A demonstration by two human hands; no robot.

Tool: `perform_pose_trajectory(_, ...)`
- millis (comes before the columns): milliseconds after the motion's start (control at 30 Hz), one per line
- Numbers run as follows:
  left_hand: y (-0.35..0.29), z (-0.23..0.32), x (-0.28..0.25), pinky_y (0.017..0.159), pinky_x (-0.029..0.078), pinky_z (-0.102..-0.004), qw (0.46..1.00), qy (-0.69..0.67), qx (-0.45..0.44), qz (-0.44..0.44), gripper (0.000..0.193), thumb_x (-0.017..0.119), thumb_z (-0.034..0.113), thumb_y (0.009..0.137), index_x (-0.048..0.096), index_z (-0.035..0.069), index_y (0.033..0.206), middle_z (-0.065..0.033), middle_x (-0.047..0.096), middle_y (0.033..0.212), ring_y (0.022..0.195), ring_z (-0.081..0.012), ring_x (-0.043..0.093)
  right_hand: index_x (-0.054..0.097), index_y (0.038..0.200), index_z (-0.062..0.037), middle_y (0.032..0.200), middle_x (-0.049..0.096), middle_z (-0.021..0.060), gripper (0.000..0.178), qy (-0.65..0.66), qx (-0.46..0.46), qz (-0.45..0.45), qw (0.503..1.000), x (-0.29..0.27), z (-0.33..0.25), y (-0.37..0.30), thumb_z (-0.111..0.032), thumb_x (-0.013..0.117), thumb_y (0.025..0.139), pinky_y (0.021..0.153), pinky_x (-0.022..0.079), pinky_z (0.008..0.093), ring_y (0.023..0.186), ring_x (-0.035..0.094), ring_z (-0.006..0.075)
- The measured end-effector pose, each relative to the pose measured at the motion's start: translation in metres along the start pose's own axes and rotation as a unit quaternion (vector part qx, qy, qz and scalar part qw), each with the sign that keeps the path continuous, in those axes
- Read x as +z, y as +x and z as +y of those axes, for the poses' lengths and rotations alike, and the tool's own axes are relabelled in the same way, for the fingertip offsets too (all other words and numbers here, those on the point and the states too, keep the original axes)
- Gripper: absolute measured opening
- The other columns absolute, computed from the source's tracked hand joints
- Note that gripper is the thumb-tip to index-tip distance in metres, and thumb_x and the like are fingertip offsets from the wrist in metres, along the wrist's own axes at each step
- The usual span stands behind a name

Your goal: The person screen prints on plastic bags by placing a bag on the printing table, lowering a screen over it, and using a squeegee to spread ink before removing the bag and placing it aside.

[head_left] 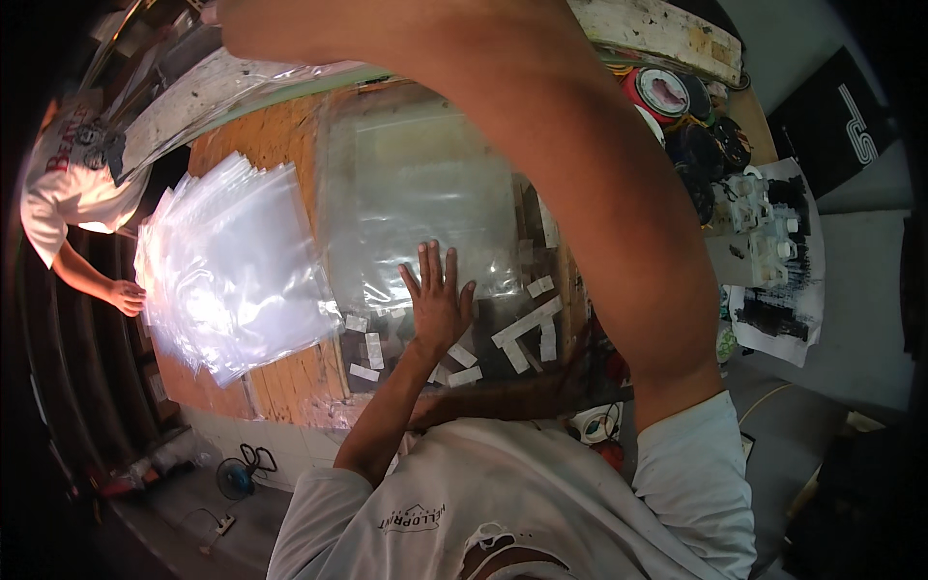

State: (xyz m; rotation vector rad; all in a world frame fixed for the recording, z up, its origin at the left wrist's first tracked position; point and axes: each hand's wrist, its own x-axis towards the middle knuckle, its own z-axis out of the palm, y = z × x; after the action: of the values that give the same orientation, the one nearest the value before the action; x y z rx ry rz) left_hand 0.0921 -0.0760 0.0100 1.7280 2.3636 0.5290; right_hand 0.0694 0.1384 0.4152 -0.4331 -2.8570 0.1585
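Note:
My left hand (440, 304) lies flat, palm down and fingers spread, on the near edge of a clear plastic bag (435, 193). That bag is laid out on a flat grey-green work surface (338, 135) in the middle of the table. Short strips of pale tape (522, 324) stick to the dark surface around my wrist. My right arm sweeps across the top of the view toward the far left. Only part of my right hand (227, 24) shows at the upper edge; its fingers are hidden. A stack of clear plastic bags (232, 261), fanned unevenly and shining brightly, lies to the left.
Another person's hand (126, 297) is at the stack's left edge. Round tins (662, 92) and pale plastic containers (759, 227) crowd the right side, beside a black-smeared sheet (797, 329). A long paint-spotted board (662, 39) lies behind. A small fan (235, 477) stands on the floor.

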Motion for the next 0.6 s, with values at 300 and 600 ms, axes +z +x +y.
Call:
perform_pose_trajectory(300, -0.009, -0.002, 0.001, 0.122, 0.002, -0.0726, 1.000, 0.000, 0.028, 0.004, 0.069, 0.061, 0.030, 0.100, 0.036, 0.001, 0.158, -0.0273, 0.020, 0.169, 0.160, -0.0433, 0.010, 0.074, 0.092, 0.0056, 0.072, 0.066, 0.0133, 0.051, 0.029, 0.025, 0.036, 0.999, -0.002, -0.008, -0.007, -0.033, 0.047, 0.109, 0.078, 0.059, 0.0528, 0.065, 0.068, 0.0258)
perform_pose_trajectory(600, -0.007, -0.004, 0.003, 0.123, -0.001, -0.0716, 0.999, -0.009, 0.037, 0.014, 0.067, 0.058, 0.030, 0.102, 0.036, 0.002, 0.159, -0.0241, 0.020, 0.170, 0.161, -0.0406, 0.008, 0.073, 0.095, 0.0036, 0.076, 0.070, 0.0177, 0.052, 0.095, 0.081, 0.062, 0.990, -0.001, -0.015, -0.012, -0.040, 0.048, 0.108, 0.080, 0.058, 0.0518, 0.071, 0.070, 0.0296)
